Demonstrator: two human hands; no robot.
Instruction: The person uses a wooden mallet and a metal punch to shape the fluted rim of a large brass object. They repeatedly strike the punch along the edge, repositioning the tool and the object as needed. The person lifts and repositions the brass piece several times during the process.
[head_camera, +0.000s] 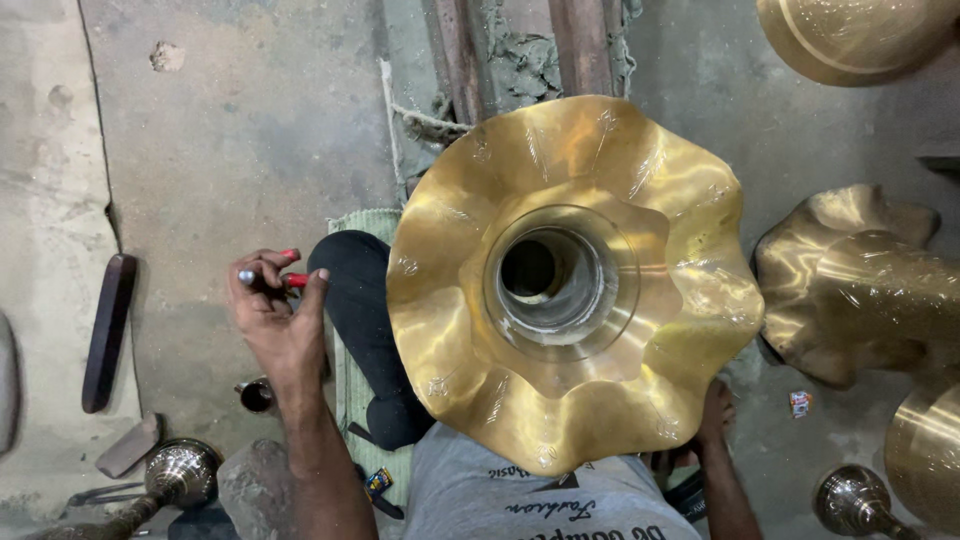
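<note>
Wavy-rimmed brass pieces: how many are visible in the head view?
2. One large wavy-rimmed brass piece stands in the centre, before the person. A second wavy-rimmed piece lies at the right edge, partly cut off. Other brass items nearby look smooth-rimmed; more may be hidden out of frame.

Golden brass vase (600, 200), red pen (296, 281)

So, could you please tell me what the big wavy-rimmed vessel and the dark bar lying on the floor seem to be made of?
The wavy-rimmed vessel looks like polished brass: golden, with bright smeared reflections and small engraved motifs along the rim. The dark bar looks like wood, perhaps worn or oiled: matte dark brown with rounded ends, though dull metal cannot be ruled out.
</note>
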